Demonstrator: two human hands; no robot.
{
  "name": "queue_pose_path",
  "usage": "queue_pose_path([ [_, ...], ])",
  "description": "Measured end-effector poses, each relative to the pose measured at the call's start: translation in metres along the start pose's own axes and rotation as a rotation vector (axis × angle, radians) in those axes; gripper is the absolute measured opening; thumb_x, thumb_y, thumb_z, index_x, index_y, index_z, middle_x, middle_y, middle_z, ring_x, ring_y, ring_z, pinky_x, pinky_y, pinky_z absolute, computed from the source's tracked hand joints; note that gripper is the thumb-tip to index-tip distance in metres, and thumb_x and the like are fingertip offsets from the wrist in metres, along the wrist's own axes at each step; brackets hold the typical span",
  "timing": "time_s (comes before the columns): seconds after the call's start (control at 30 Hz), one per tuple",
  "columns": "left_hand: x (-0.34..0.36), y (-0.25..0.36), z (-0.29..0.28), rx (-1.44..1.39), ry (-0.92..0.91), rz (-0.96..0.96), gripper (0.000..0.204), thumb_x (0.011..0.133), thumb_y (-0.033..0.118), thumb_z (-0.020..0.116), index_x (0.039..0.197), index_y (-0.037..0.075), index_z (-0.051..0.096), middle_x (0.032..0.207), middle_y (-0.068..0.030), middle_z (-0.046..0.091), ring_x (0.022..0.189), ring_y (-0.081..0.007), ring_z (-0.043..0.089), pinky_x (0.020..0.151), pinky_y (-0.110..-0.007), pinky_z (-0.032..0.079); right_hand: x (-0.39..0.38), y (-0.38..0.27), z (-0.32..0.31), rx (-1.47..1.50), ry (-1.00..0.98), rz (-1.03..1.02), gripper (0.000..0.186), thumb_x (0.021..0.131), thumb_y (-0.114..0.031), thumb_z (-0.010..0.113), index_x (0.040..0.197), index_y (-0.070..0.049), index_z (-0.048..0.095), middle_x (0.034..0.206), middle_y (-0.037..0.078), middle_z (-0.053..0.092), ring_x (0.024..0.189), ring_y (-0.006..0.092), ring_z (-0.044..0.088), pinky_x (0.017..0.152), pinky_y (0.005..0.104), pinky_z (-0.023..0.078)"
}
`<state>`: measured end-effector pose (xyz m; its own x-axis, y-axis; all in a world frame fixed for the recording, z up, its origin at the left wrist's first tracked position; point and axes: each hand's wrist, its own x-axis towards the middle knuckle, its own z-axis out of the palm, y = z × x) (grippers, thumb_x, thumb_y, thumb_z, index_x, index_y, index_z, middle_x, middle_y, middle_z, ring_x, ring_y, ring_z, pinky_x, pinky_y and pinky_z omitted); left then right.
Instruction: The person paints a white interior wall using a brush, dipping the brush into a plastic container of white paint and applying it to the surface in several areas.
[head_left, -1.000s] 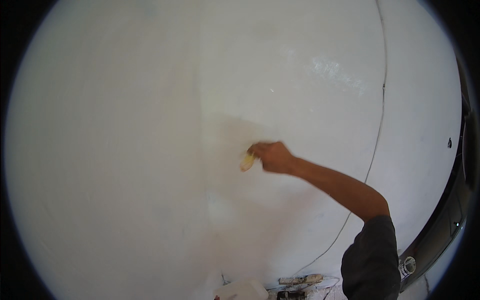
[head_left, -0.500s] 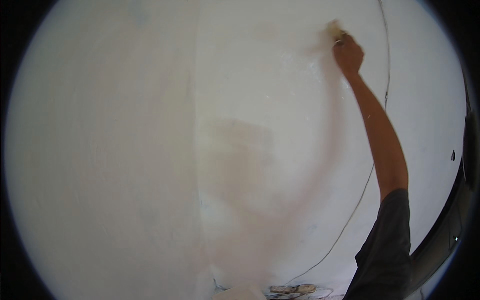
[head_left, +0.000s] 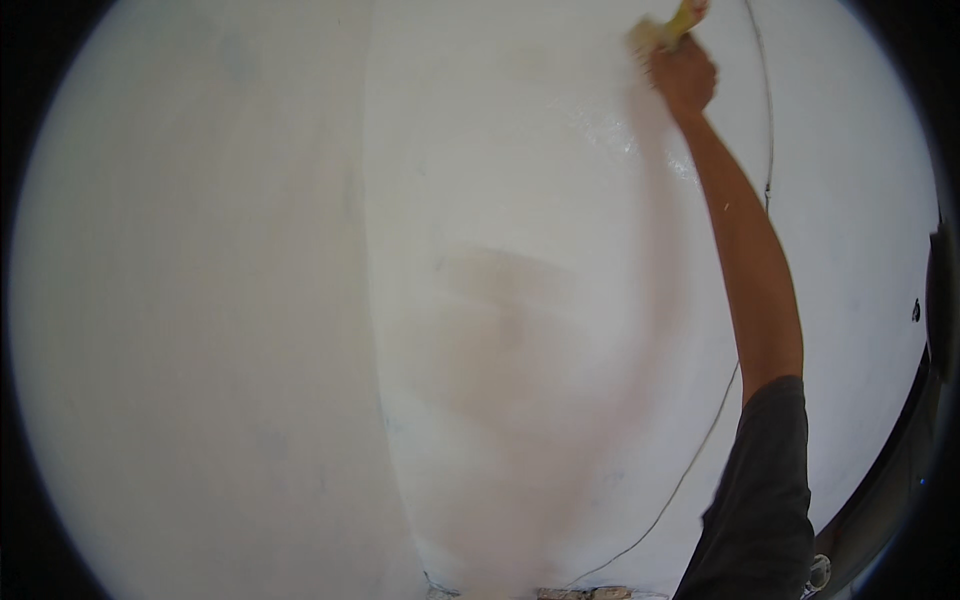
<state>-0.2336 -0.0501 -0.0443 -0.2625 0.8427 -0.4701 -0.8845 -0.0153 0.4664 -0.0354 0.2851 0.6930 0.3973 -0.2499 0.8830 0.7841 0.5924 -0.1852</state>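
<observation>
The right hand [head_left: 686, 76] grips a yellow-handled brush [head_left: 679, 24], bristles [head_left: 643, 38] to the hand's left; behind the hand is a pale wall [head_left: 500, 150], a thin cable [head_left: 768, 187] to its right

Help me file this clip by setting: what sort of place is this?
Probably a room in a building, perhaps one under renovation. The right hand holds a yellow-handled brush near a broad pale wall, which has a shiny, wet-looking patch and a thin cable running down it.
</observation>
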Motion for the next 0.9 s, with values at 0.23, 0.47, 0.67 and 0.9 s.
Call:
queue_pose_path([
  [0.23, -0.018, 0.012, -0.013, 0.021, 0.053, 0.044, 0.061, 0.089, 0.053, 0.036, 0.132, 0.01, 0.044, 0.127, -0.0113, 0.052, 0.116, -0.0316, 0.05, 0.091, -0.054, 0.044, -0.089, -0.02, 0.005, -0.003, -0.295, -0.408, 0.024, 0.082, -0.02, 0.054, 0.103, -0.015, 0.064, 0.095, 0.007, 0.067, 0.08, 0.0251, 0.065, 0.069, 0.0409, 0.052],
  [0.47, -0.024, 0.025, -0.023, 0.071, 0.033, 0.03, 0.061, 0.088, 0.055, 0.037, 0.132, 0.012, 0.044, 0.126, -0.0105, 0.053, 0.115, -0.0319, 0.05, 0.088, -0.057, 0.046, -0.231, -0.105, -0.088, 0.26, -1.002, -0.412, 0.032, 0.068, -0.005, 0.059, 0.098, -0.011, 0.065, 0.09, 0.013, 0.066, 0.079, 0.0312, 0.063, 0.07, 0.0403, 0.051],
  [0.67, -0.027, 0.032, -0.057, 0.09, -0.074, 0.067, 0.057, 0.091, 0.049, 0.039, 0.131, 0.009, 0.043, 0.126, -0.0104, 0.053, 0.115, -0.0317, 0.051, 0.086, -0.056, 0.048, -0.047, -0.048, -0.044, -0.033, -0.011, -0.056, 0.028, 0.076, -0.025, 0.06, 0.094, -0.006, 0.067, 0.079, 0.015, 0.067, 0.075, 0.0325, 0.065, 0.07, 0.0428, 0.051],
  [0.9, -0.033, 0.047, -0.042, 0.017, -0.058, 0.01, 0.044, 0.096, 0.033, 0.041, 0.13, 0.005, 0.04, 0.123, -0.0134, 0.053, 0.113, -0.0254, 0.052, 0.094, -0.044, 0.047, -0.182, -0.028, -0.057, 0.081, -0.256, -0.418, 0.027, 0.078, -0.016, 0.06, 0.106, -0.015, 0.062, 0.09, 0.01, 0.066, 0.077, 0.028, 0.065, 0.064, 0.035, 0.052],
])
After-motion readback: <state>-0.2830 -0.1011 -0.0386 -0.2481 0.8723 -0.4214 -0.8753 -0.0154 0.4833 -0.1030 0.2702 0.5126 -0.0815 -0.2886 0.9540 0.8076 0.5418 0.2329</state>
